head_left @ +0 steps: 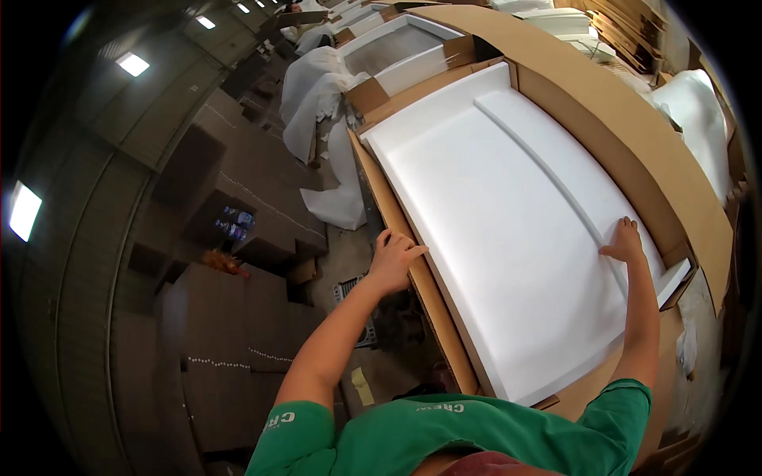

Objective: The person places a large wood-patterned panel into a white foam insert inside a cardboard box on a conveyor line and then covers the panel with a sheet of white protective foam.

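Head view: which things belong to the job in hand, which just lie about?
Job:
white ridged panel
open cardboard box around it
left hand, at the box's left edge
right hand, on the panel

Seemingly lying about:
stacked brown boxes
crumpled white sheeting
yellow strip

left hand (pixel 394 262): on carton rim (pixel 446 332) | right hand (pixel 625 242): on white panel (pixel 500 238) | panel: inside carton

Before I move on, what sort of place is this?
Probably a warehouse or packing area: brown boxes stand stacked at left, bright lights shine overhead, and a large open carton holds a white panel.
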Demonstrator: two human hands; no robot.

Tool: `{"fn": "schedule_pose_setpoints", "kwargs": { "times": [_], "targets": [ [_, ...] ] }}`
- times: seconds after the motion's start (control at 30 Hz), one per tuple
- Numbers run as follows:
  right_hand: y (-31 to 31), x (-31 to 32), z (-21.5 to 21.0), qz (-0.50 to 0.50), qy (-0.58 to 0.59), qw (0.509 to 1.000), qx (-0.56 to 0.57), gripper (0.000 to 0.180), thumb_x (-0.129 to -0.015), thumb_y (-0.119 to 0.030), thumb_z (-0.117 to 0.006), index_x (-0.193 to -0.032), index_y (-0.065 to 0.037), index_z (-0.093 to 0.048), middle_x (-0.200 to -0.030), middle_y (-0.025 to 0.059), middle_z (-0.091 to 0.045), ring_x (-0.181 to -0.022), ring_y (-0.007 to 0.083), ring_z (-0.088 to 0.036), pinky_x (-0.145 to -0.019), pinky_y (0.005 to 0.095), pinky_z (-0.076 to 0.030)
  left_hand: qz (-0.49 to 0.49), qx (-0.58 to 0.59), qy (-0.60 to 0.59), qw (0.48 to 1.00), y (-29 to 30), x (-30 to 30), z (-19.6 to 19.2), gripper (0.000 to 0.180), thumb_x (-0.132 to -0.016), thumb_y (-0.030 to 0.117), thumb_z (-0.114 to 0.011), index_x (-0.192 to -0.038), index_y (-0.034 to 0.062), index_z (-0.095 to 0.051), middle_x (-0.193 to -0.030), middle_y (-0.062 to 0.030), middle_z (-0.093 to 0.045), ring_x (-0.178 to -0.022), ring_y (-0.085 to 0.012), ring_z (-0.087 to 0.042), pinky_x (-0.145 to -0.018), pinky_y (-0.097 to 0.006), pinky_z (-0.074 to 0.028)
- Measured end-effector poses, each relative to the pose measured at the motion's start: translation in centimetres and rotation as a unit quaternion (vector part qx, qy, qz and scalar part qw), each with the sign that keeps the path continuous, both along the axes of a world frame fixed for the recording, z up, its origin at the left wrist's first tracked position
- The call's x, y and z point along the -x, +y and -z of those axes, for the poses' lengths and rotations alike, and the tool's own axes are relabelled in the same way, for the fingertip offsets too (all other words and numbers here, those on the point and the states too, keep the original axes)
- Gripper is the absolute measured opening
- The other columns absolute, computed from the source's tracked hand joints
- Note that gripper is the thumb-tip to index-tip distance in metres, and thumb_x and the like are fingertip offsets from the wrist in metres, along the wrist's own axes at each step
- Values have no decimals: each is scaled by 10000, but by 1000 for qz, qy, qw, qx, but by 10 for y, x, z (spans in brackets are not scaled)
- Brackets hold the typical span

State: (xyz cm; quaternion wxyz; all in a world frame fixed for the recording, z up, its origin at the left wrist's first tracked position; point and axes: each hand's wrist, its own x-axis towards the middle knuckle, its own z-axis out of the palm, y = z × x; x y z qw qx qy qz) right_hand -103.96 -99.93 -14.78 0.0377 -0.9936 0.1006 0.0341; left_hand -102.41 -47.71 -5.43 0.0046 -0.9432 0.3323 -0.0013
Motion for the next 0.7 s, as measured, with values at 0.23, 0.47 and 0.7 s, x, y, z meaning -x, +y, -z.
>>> {"fn": "schedule_pose_setpoints", "kwargs": {
  "times": [0.23,0.47,0.7],
  "targets": [
    [-53,-19,6,46,-189,980,-31,293,-776,-275,-582,-860,-1,-522,-748,196,-580,-698,364,-564,-623,434,-457,-23,1,23,999,-2,-3,-5,565,-553,4,-627,-1085,181,-557,-943,-29,-496,-1037,-201,-419,-1012,-434,-152],
    [-67,-34,-8,190,-233,944,136,254,-819,-269,-557,-986,-86,-499,-916,89,-561,-876,262,-556,-655,401,-468,-22,3,12,1000,-3,-7,-3,548,-563,9,-635,-1076,189,-564,-936,-21,-492,-1027,-191,-422,-1016,-418,-155],
    [-58,-62,-8,204,-192,926,252,136,-789,-148,-539,-914,-110,-502,-966,42,-533,-982,221,-497,-737,350,-459,-11,39,-13,999,11,-8,5,480,-586,29,-630,-1045,160,-583,-922,-23,-499,-1014,-196,-434,-1018,-426,-159]
  ]
}}
